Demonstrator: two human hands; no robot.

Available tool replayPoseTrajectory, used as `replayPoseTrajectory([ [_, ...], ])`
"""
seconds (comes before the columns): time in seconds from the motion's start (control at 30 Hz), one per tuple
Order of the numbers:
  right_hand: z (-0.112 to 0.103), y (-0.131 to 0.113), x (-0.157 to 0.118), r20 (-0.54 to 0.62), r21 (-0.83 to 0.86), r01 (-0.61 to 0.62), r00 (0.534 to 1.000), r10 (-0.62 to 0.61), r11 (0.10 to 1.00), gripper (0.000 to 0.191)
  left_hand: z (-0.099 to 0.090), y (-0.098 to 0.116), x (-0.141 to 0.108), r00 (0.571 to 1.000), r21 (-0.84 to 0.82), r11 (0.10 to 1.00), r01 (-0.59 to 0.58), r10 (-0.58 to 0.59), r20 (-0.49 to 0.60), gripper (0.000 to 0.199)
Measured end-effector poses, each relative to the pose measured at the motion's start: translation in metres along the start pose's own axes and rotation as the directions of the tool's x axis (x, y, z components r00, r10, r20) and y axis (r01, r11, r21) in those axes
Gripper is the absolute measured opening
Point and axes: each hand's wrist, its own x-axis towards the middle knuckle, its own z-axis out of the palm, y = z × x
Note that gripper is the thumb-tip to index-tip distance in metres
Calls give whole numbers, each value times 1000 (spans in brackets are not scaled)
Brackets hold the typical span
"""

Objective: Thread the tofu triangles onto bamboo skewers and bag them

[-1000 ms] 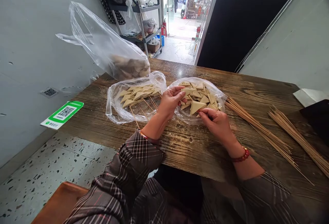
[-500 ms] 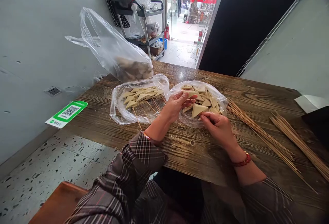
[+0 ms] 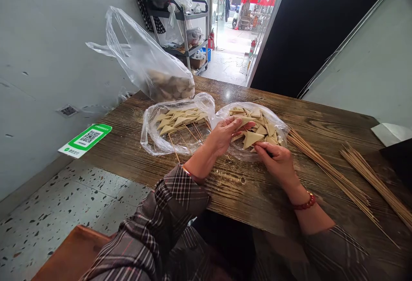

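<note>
Over the right-hand plastic bag (image 3: 249, 157), my left hand (image 3: 224, 137) is closed on a beige triangular slice (image 3: 243, 122), pinched between thumb and fingers. My right hand (image 3: 277, 158), with a red bead bracelet at the wrist, pinches the lower corner of another triangular slice (image 3: 252, 139). Beneath both hands lies a pile of similar slices (image 3: 269, 129) in the opened bag. To the left, a second opened bag (image 3: 146, 132) bears rows of triangular slices (image 3: 180, 120) on thin skewers (image 3: 174, 148), whose ends point toward me.
A tied-handle plastic bag (image 3: 169, 85) of pale pieces stands at the back left. Two bundles of thin sticks (image 3: 325, 163) lie at the right on the wooden table (image 3: 231, 188). A green QR card (image 3: 86, 139) is by the left edge. Behind are a shelf cart (image 3: 189, 51) and a doorway.
The whole view has shifted slightly, so things appear a little further right. Both hands keep their grips on the slices with hardly any movement.
</note>
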Motion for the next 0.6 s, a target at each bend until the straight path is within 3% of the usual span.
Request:
replayPoseTrajectory([
  [0.37, -1, -6, 1, -7, 2, -13, 1000, 13, 1000, 17, 0, -8, 1, 999, 21, 1000, -1, -1, 54, 27],
  [0.6, 1, -9, 2, 0, 0, -66, 998, 66, 998, 21, -1, -10, 2, 998, -17, 998, 53, -53, 23, 34],
])
